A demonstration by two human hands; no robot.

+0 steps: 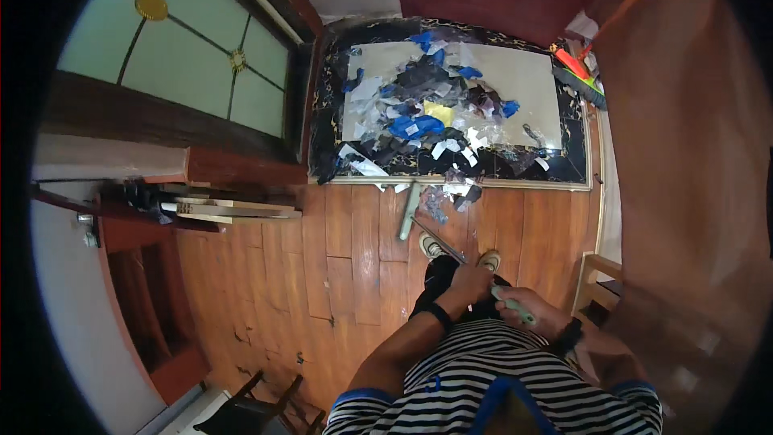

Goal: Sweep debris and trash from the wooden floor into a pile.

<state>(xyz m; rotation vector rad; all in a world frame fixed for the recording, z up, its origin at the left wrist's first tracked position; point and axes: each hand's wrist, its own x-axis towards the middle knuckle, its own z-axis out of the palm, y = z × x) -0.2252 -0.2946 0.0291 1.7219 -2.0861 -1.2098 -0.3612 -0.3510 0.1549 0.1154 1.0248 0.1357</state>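
A long-handled floor sweeper with a pale green head (410, 211) slants from my body to the wooden floor. My left hand (468, 285) is closed around its metal pole. Behind it, my right hand (534, 308) grips the light green end of the handle. The head stands just before the tile edge, left of a small heap of plastic and paper scraps (450, 196). Beyond the edge, a large spread of litter (426, 93) covers much of the tiled area, with blue, black and clear plastic bags, white paper pieces and a yellow piece.
Black marbled tiles border a pale tile panel (531, 96). A metal trim strip (531, 184) edges the wooden floor (356, 266). A brush (580, 84) lies at the right wall. A glazed door (199, 42) stands at left, a dark chair (247, 405) at lower left, a wooden stool (595, 284) at right.
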